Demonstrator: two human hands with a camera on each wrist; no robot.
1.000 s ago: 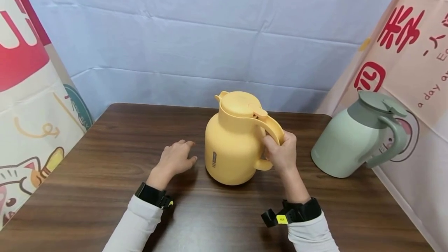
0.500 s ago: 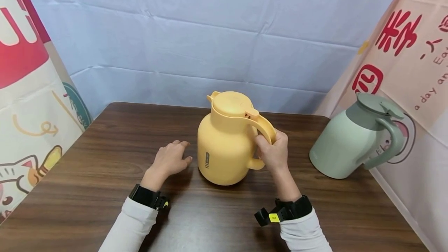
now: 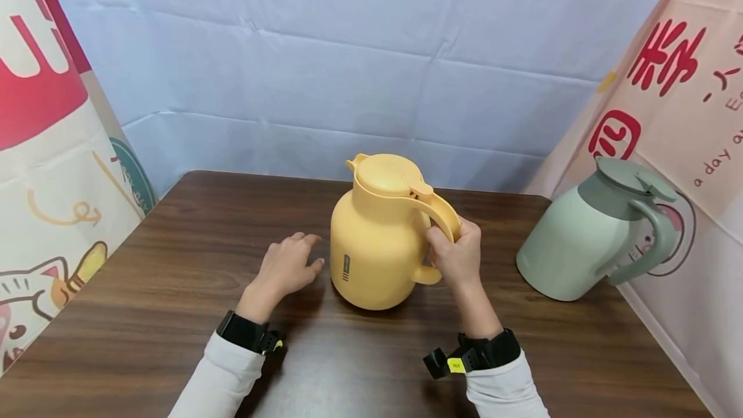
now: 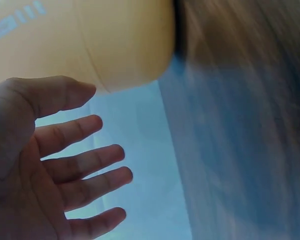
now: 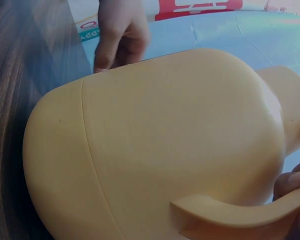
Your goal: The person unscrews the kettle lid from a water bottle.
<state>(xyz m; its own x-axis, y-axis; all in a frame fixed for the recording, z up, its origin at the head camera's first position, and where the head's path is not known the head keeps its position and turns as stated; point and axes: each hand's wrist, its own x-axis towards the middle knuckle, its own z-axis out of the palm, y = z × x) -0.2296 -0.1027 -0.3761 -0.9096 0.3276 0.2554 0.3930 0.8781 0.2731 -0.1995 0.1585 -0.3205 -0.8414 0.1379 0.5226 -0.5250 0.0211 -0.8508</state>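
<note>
A yellow thermos jug (image 3: 377, 244) with a closed lid stands upright near the middle of the brown wooden table (image 3: 191, 250), its spout towards the back left. My right hand (image 3: 460, 250) grips the jug's handle, fingers round it and thumb on the near side. In the right wrist view, only some fingertips (image 5: 292, 181) show at the handle's edge. To the left of the jug, my left hand (image 3: 288, 264) reaches out with spread, fairly straight fingers and holds nothing. A narrow gap separates its thumb from the jug's side in the head view.
A pale green thermos jug (image 3: 583, 237) stands at the table's right side, its handle to the right. Behind the table hangs a light blue cloth (image 3: 325, 69). Printed cloths border the left (image 3: 52, 199) and right (image 3: 656, 108) sides.
The yellow jug has shifted a little to the left with my right hand on its handle, so the gap to my left hand is smaller. The green jug stays put.
</note>
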